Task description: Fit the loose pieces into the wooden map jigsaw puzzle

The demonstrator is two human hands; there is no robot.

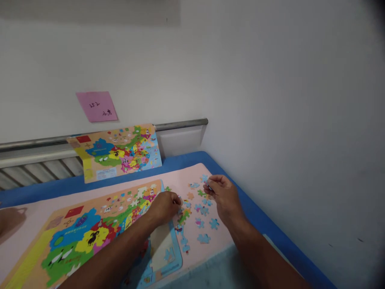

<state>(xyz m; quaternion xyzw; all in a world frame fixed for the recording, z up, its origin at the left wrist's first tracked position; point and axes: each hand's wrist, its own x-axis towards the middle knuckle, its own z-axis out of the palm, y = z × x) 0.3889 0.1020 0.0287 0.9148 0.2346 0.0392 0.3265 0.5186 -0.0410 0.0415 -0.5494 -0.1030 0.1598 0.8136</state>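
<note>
I am pinching a small pale blue puzzle piece [208, 186] between the thumb and fingertips of the right hand [225, 196]. It is just above the far end of the loose pieces [202, 210] that are lying scattered on the pink mat [186, 178], to the right of the puzzle board [75, 237]. The left hand [165, 206] is resting knuckles-up at the board's right edge with its fingers curled down over a few pieces; I cannot tell whether it is gripping one. To my mind the piece is best handled by its edges, so that its print and tabs are showing, and I am judging that turning it flat to the board before lowering it would spare forcing it. The blue colour is suggesting sea, so I would be checking it against the reference map [120, 151], which is leaning on the rail by the wall [270, 100], and pressing only where the outline is matching.
</note>
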